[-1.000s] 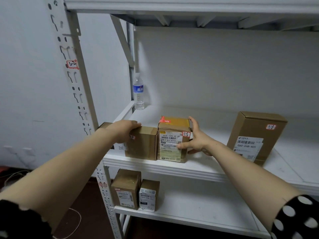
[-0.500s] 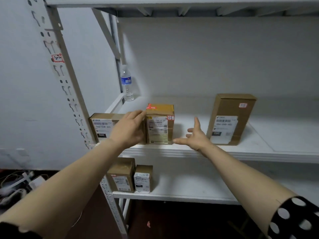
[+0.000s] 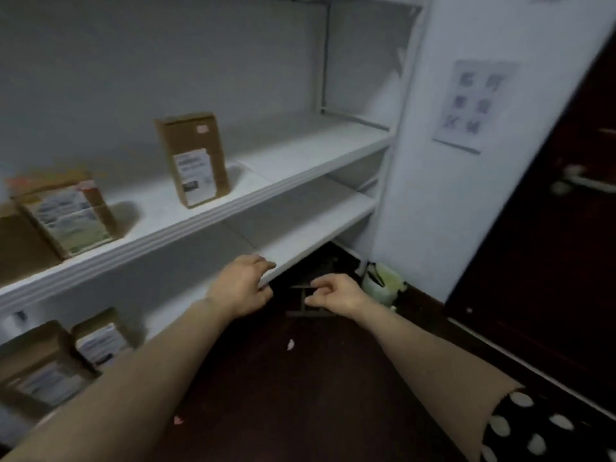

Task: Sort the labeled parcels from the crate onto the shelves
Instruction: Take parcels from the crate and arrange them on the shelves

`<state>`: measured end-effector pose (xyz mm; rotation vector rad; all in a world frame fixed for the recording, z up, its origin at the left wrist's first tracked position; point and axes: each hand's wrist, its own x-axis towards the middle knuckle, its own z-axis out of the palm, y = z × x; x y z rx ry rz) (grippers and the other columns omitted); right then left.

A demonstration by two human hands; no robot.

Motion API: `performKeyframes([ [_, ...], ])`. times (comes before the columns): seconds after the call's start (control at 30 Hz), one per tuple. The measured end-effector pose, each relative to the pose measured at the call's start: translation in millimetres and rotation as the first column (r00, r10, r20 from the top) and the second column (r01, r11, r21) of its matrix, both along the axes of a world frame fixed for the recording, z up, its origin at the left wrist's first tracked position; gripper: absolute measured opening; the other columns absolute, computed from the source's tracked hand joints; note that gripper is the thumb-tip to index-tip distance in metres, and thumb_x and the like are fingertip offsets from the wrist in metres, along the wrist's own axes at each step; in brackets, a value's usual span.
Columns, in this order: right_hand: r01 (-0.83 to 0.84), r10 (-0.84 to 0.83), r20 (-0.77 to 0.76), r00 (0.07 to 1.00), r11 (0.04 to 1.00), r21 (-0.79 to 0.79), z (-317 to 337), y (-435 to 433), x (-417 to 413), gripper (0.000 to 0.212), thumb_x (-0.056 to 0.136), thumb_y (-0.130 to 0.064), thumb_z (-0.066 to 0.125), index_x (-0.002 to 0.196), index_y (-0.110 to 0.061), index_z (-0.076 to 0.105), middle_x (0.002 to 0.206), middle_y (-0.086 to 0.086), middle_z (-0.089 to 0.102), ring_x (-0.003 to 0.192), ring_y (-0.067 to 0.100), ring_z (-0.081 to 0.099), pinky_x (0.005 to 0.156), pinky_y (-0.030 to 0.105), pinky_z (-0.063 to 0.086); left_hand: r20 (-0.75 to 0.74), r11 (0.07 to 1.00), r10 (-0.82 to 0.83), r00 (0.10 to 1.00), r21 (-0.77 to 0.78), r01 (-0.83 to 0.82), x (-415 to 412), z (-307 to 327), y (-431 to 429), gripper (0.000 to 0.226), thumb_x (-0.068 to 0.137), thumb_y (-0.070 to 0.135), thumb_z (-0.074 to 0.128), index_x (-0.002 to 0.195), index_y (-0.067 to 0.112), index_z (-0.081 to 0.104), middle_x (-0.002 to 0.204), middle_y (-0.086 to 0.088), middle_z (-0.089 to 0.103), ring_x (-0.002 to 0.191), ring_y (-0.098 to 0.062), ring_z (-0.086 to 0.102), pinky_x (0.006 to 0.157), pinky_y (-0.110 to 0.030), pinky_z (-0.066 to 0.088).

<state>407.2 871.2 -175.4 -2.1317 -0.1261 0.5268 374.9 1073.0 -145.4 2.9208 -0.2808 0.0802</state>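
Our left hand (image 3: 241,288) holds nothing. Its fingers are loosely curled, knuckles up, and the fingertips overlap the front edge of the lower shelf (image 3: 300,228). Our right hand (image 3: 336,295) is near it at three o'clock, apart from it and also empty, with thumb and fingers loosely bent toward the left hand. Between and below the two hands, on the dark floor (image 3: 283,395), lies a dark slatted frame (image 3: 306,311); the blur is too strong for us to say whether this is the crate.

At eleven o'clock from the hands, a tall parcel (image 3: 193,158) stands upright on the upper shelf (image 3: 300,151), its label facing us. At ten o'clock on the same shelf sits a squat parcel (image 3: 66,215) with a large label. A plain brown parcel (image 3: 20,241) is just beside it at the left border. At eight o'clock, two labeled parcels (image 3: 36,368) stand side by side on the lower shelf.

Just right of the right hand, a pale green bag (image 3: 383,283) rests on the floor against the white wall (image 3: 416,195). At one o'clock a poster (image 3: 473,105) hangs on that wall. At three o'clock stands a dark door (image 3: 550,261). A polka-dot sleeve (image 3: 533,428) shows at five o'clock.
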Motion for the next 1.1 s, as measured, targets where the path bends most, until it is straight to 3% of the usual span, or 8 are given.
performKeyframes([
  [0.2, 0.400, -0.401, -0.038, 0.915, 0.916, -0.031, 0, -207, -92, 0.046, 0.083, -0.013, 0.072, 0.124, 0.002, 0.056, 0.077, -0.006, 0.053, 0.068, 0.001, 0.052, 0.060, 0.002, 0.040, -0.027, 0.924, -0.382, 0.924, 0.001, 0.383, -5, -2, -208, 0.054, 0.084, 0.027, 0.059, 0.137, 0.017, 0.049, 0.134, -0.004, 0.052, 0.126, -0.023, 0.045, 0.102, -0.031, 0.038],
  [0.27, 0.509, -0.510, -0.023, 0.860, 0.860, -0.027, 3, -276, -126, 0.045, 0.084, -0.013, 0.071, 0.125, -0.001, 0.056, 0.088, 0.000, 0.060, 0.081, 0.008, 0.058, 0.066, 0.004, 0.042, -0.026, 0.871, -0.491, 0.871, 0.003, 0.491, -16, -1, -287, 0.053, 0.085, 0.027, 0.058, 0.136, 0.017, 0.050, 0.133, -0.004, 0.053, 0.125, -0.023, 0.046, 0.102, -0.029, 0.037],
  [0.37, 0.648, -0.648, -0.027, 0.761, 0.761, -0.023, -2, -385, -188, 0.046, 0.084, -0.019, 0.070, 0.127, -0.008, 0.056, 0.096, -0.002, 0.063, 0.094, 0.011, 0.060, 0.086, 0.020, 0.047, -0.008, 0.778, -0.628, 0.778, -0.011, 0.628, -40, -1, -419, 0.050, 0.087, 0.026, 0.056, 0.136, 0.018, 0.050, 0.134, -0.001, 0.053, 0.124, -0.019, 0.048, 0.100, -0.026, 0.036],
  [0.5, 0.827, -0.827, 0.040, 0.561, 0.557, -0.078, -18, -539, -290, 0.044, 0.082, -0.020, 0.073, 0.121, -0.005, 0.060, 0.069, -0.009, 0.051, 0.071, 0.007, 0.053, 0.074, 0.019, 0.044, -0.065, 0.629, -0.777, 0.626, -0.061, 0.775, -100, -23, -598, 0.050, 0.089, 0.029, 0.055, 0.138, 0.022, 0.047, 0.134, 0.004, 0.051, 0.119, -0.014, 0.051, 0.098, -0.025, 0.040],
  [0.63, 0.945, -0.945, 0.074, 0.319, 0.311, -0.104, -20, -660, -395, 0.044, 0.082, -0.023, 0.072, 0.122, -0.006, 0.062, 0.092, 0.002, 0.060, 0.088, 0.012, 0.056, 0.077, 0.020, 0.041, -0.139, 0.458, -0.884, 0.446, -0.075, 0.885, -175, -40, -743, 0.046, 0.091, 0.031, 0.055, 0.136, 0.025, 0.049, 0.131, 0.006, 0.052, 0.118, -0.013, 0.053, 0.095, -0.026, 0.043],
  [0.73, 0.987, -0.983, 0.106, 0.150, 0.142, -0.078, -21, -728, -447, 0.039, 0.085, -0.023, 0.070, 0.120, -0.009, 0.063, 0.108, 0.005, 0.067, 0.098, 0.016, 0.061, 0.081, 0.021, 0.043, -0.167, 0.349, -0.927, 0.337, -0.049, 0.936, -212, -45, -830, 0.047, 0.089, 0.034, 0.056, 0.135, 0.026, 0.050, 0.131, 0.006, 0.054, 0.119, -0.014, 0.053, 0.097, -0.027, 0.042],
  [0.93, 0.961, -0.923, 0.280, -0.265, -0.231, 0.150, -11, -833, -486, 0.010, 0.087, -0.016, 0.063, 0.087, -0.025, 0.067, 0.076, -0.008, 0.063, 0.076, 0.013, 0.061, 0.073, 0.031, 0.051, -0.189, 0.299, -0.946, 0.263, -0.193, 0.934, -235, -44, -978, 0.044, 0.090, 0.031, 0.057, 0.132, 0.019, 0.053, 0.124, 0.002, 0.059, 0.109, -0.015, 0.057, 0.089, -0.030, 0.046],
  [1.1, 0.894, -0.807, 0.385, -0.447, -0.416, 0.166, 8, -938, -488, 0.014, 0.091, -0.014, 0.056, 0.097, -0.020, 0.067, 0.089, -0.004, 0.066, 0.083, 0.013, 0.060, 0.080, 0.032, 0.052, -0.113, 0.283, -0.959, 0.259, -0.355, 0.891, -226, -37, -1115, 0.037, 0.087, 0.028, 0.060, 0.122, 0.017, 0.061, 0.113, -0.003, 0.065, 0.099, -0.021, 0.060, 0.078, -0.028, 0.044],
])
